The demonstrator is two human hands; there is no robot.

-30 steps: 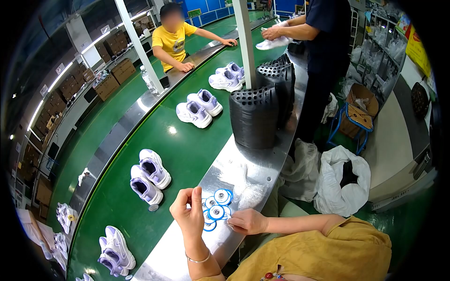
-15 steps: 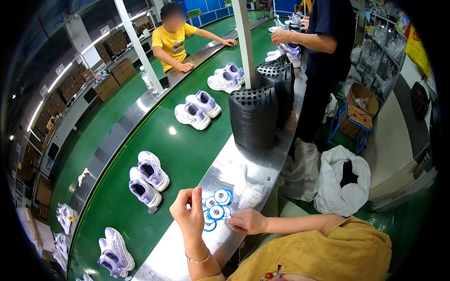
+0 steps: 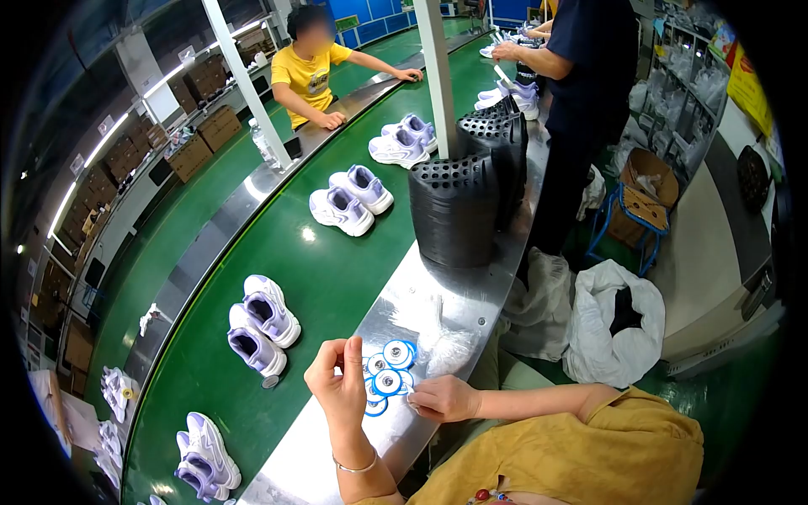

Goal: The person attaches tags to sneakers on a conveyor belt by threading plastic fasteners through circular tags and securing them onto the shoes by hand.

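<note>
Several round white discs with blue rims (image 3: 387, 382) lie overlapping on the metal ledge (image 3: 290, 450). My left hand (image 3: 338, 383) is raised just left of them, its fingers curled and the thumb upright; whether it holds anything is hidden. At the discs' right edge, my right hand (image 3: 444, 398) pinches something small and whitish that I cannot make out. Clear plastic wrap (image 3: 446, 347) lies just above my right hand. A pair of white and lilac shoes (image 3: 263, 324) stands on the green belt (image 3: 328, 269), left of my hands.
Stacked black perforated items (image 3: 454, 210) stand beside a white post (image 3: 436, 76). More shoes (image 3: 352, 200) sit along the belt. A person in yellow (image 3: 307, 71) leans on the far edge; a person in dark clothes (image 3: 589, 101) stands at the right. A white sack (image 3: 589, 353) is on the floor.
The shoes on the belt have shifted slightly toward the lower left. The person in dark clothes has put down a white shoe. My hands have stayed in place.
</note>
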